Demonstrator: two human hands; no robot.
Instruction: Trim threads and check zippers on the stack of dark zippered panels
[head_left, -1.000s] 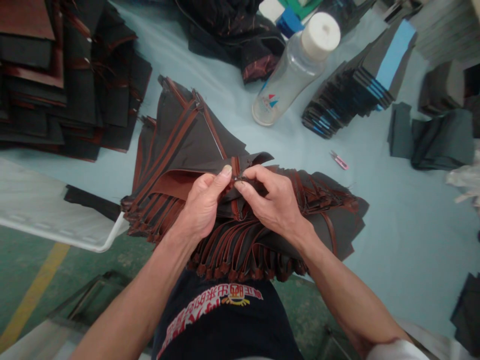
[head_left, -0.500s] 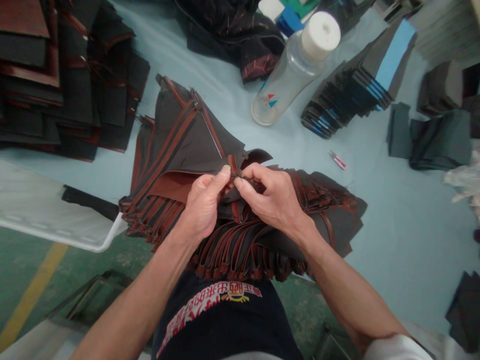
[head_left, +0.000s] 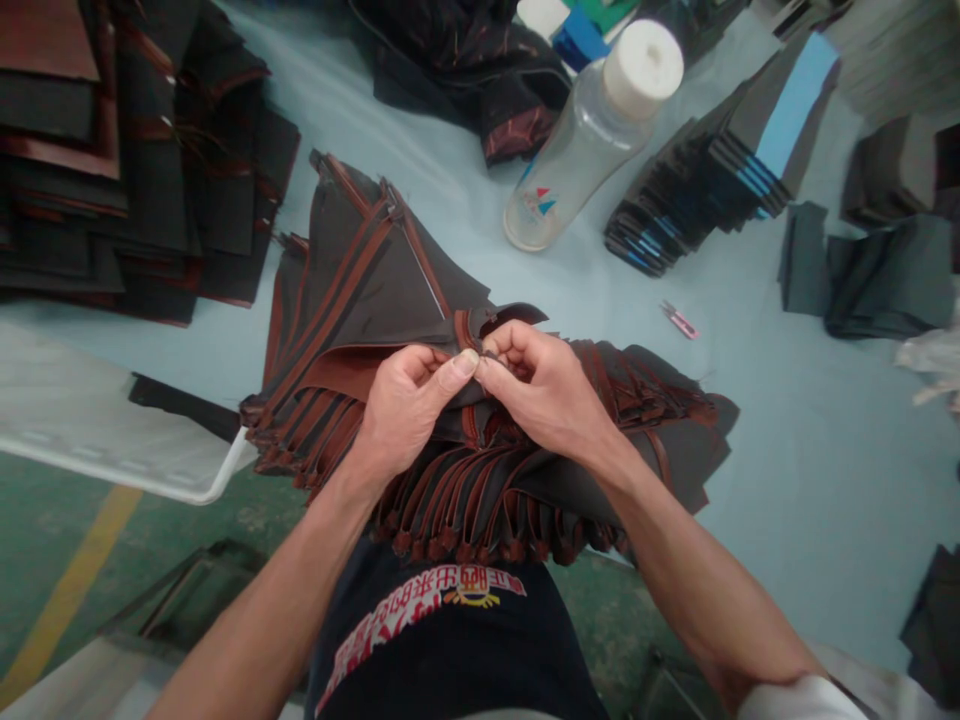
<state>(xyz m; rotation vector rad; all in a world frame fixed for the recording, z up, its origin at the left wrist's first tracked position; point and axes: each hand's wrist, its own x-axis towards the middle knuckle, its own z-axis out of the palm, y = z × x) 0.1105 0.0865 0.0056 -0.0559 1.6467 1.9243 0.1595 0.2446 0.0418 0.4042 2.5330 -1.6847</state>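
Head view. The left hand (head_left: 405, 405) and the right hand (head_left: 544, 390) meet at the middle of the frame, thumbs and forefingers nearly touching. Both pinch the top dark fabric piece (head_left: 495, 325) at its brown zipper strip (head_left: 466, 330); the left thumb presses the strip from the left, the right fingertips (head_left: 487, 368) close on a small dark part at the strip, too small to identify. Neither hand is spread; the remaining fingers are curled in.

The held piece lies on top of a fanned pile of dark fabric pieces with brown zippers (head_left: 465, 490), which rests on the near edge of the light blue table (head_left: 787, 420) directly in front of the person's torso. Part of the pile overhangs the edge.

Behind the hands, a clear plastic bottle with a white cap (head_left: 592, 135) lies tilted on the table. To its right stands a stepped stack of black and blue pieces (head_left: 720, 160). A small pink thread snipper (head_left: 679, 321) lies between that stack and the pile, apart from both. A further stack of dark and brown panels (head_left: 127, 150) occupies the far left.
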